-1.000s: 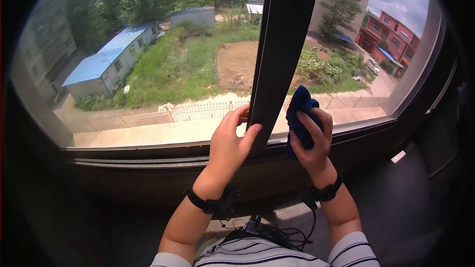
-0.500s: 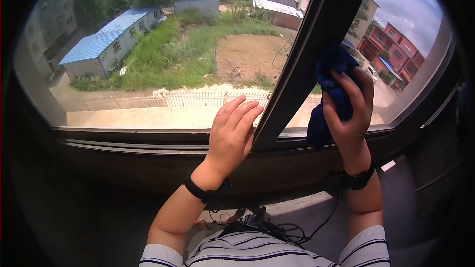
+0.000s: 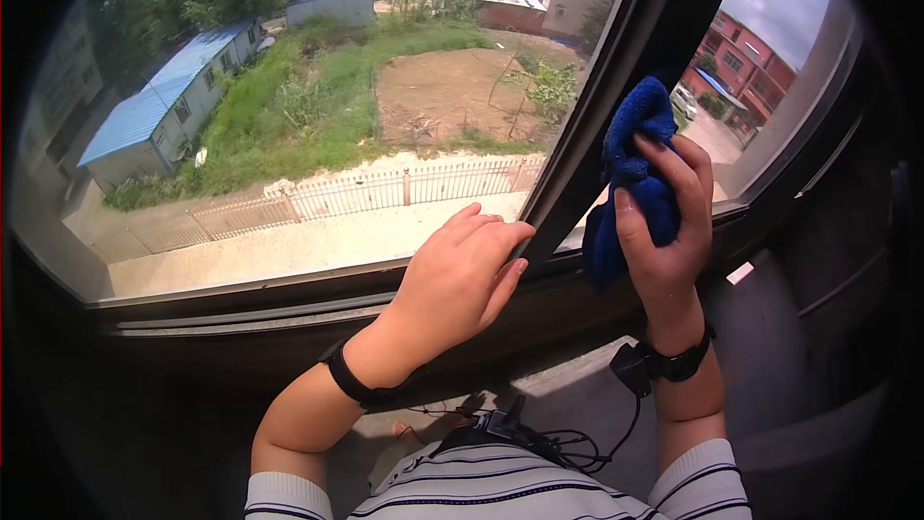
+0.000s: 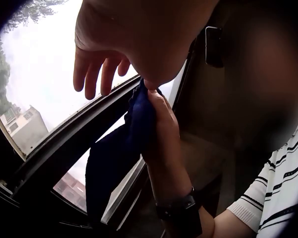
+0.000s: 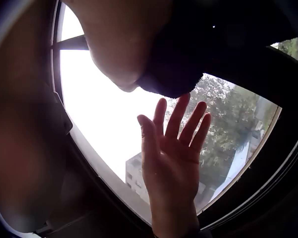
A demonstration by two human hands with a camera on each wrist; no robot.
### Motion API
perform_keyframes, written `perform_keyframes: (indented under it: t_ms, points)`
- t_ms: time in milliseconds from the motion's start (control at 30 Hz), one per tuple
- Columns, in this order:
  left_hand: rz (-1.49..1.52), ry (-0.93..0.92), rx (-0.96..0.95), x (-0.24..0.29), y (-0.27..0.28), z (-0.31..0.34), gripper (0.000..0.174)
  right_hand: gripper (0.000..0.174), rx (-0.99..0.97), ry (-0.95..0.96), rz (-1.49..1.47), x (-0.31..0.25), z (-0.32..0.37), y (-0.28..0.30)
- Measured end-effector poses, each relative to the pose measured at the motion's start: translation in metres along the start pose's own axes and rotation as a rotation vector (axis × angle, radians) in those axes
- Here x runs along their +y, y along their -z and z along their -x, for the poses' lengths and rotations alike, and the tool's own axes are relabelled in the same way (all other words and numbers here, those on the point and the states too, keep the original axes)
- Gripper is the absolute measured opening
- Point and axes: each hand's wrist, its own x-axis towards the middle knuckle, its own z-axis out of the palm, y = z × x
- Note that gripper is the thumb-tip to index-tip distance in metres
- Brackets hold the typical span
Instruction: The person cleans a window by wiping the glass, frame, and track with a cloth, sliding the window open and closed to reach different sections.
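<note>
In the head view my right hand (image 3: 669, 221) grips a bunched blue cloth (image 3: 640, 169), thumb on one side and fingers on the other. The cloth overlaps the dark upright window frame (image 3: 616, 106), and its lower end hangs below the thumb. In the left wrist view the cloth (image 4: 121, 148) drapes down from the right hand. My left hand (image 3: 457, 265) is just left of the upright, fingertips right at its edge. From the right wrist view, that left hand (image 5: 171, 158) shows its palm with the fingers spread and straight, holding nothing.
A large glass pane (image 3: 318, 135) lies left of the upright and a narrower one to its right. The sill track (image 3: 250, 316) runs along the bottom. Below, a cable (image 3: 630, 433) hangs from the right wrist's camera toward a device at the waist.
The right hand has moved right and up with the cloth, from the right pane's lower part to the upright. The left hand let go of the upright's edge, then came back beside it.
</note>
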Motion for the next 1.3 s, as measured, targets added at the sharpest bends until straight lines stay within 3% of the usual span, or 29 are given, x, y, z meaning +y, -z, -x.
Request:
perform_keyframes:
  t_ms: [33, 67, 100, 167, 233, 300, 333, 367, 400, 433, 500, 533, 567, 633, 700, 733, 767, 867, 967, 1167, 1300]
  points:
    - [0.487, 0.208, 0.098, 0.008, 0.000, 0.008, 0.048, 0.049, -0.041, 0.022, -0.046, -0.011, 0.013, -0.009]
    - [0.868, 0.183, 0.283, 0.012, -0.013, 0.012, 0.064, 0.054, -0.100, 0.014, -0.034, -0.025, 0.026, -0.023]
    - [1.091, 0.213, 0.311, 0.015, -0.020, 0.015, 0.068, 0.058, -0.184, -0.012, -0.080, -0.037, 0.039, -0.037]
    - [1.237, 0.414, 0.277, 0.013, -0.030, 0.023, 0.067, 0.077, -0.336, -0.042, -0.275, -0.055, 0.065, -0.064]
    - [1.180, 0.455, 0.469, 0.007, -0.030, 0.024, 0.061, 0.083, -0.466, -0.084, -0.499, -0.057, 0.061, -0.061]
    - [1.024, 0.398, 0.642, 0.001, -0.018, 0.019, 0.064, 0.085, -0.499, -0.145, -0.694, -0.061, 0.043, -0.045]
    - [0.729, 0.356, 0.707, 0.002, -0.003, 0.010, 0.068, 0.081, -0.442, -0.052, -0.594, -0.058, 0.034, -0.034]
    - [0.523, 0.260, 0.745, 0.004, 0.013, 0.000, 0.072, 0.071, -0.296, -0.013, -0.553, -0.049, 0.031, -0.027]
    - [0.580, 0.089, 0.818, 0.013, 0.028, -0.019, 0.073, 0.061, -0.162, 0.050, -0.442, -0.039, 0.021, -0.018]
    - [-0.015, -0.170, 0.849, 0.005, 0.055, -0.039, 0.064, 0.055, -0.057, 0.115, -0.327, -0.027, 0.007, -0.012]
    - [-0.371, -0.275, 0.847, 0.035, 0.098, -0.083, 0.037, 0.052, 0.094, 0.214, -0.137, -0.009, -0.026, -0.007]
    - [-0.522, -0.349, 0.898, 0.038, 0.109, -0.106, 0.037, 0.055, 0.141, 0.272, -0.028, 0.001, -0.044, -0.004]
    - [-0.740, -0.232, 0.874, 0.047, 0.113, -0.120, 0.031, 0.046, 0.303, 0.386, 0.093, 0.005, -0.066, -0.008]
    - [-1.044, -0.362, 0.932, 0.059, 0.127, -0.153, 0.025, 0.048, 0.262, 0.309, 0.129, -0.005, -0.086, -0.007]
    - [-1.228, -0.327, 0.865, 0.043, 0.117, -0.165, 0.019, 0.056, 0.304, 0.290, 0.115, -0.002, -0.097, -0.023]
    - [-1.193, -0.426, 0.846, 0.031, 0.107, -0.171, 0.022, 0.065, 0.345, 0.277, 0.109, 0.005, -0.104, -0.029]
    - [-1.172, -0.594, 0.918, 0.013, 0.098, -0.177, 0.021, 0.064, 0.429, 0.392, 0.183, 0.026, -0.112, -0.042]
    - [-1.310, -0.571, 0.866, 0.003, 0.079, -0.168, 0.023, 0.059, 0.332, 0.554, 0.344, 0.039, -0.101, -0.039]
    - [-1.474, -0.470, 0.604, 0.009, 0.065, -0.143, 0.029, 0.059, 0.377, 0.493, 0.180, 0.040, -0.104, -0.043]
    - [-1.318, -0.362, 0.438, 0.008, 0.038, -0.108, 0.033, 0.070, 0.397, 0.547, 0.261, 0.060, -0.105, -0.048]
    - [-1.371, -0.439, 0.214, -0.010, 0.004, -0.062, 0.032, 0.070, 0.382, 0.555, 0.256, 0.063, -0.102, -0.048]
